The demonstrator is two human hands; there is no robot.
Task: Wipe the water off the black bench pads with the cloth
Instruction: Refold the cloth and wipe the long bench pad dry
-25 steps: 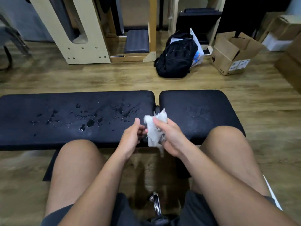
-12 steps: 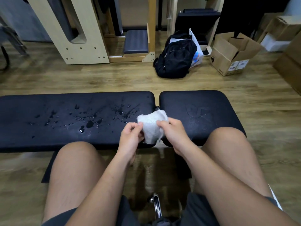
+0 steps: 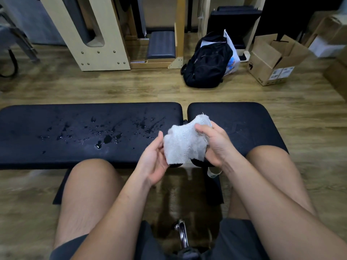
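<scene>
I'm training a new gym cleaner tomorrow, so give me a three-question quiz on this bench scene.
1. True or false: the cloth lies flat on the bench.
2. Where are the water drops? A: on the longer pad at the left. B: on the shorter pad at the right. C: equally on both.
3. Which hands hold the cloth?

Key:
1. False; it is held up off the bench.
2. A, the long pad.
3. Both, the left hand and the right hand.
</scene>
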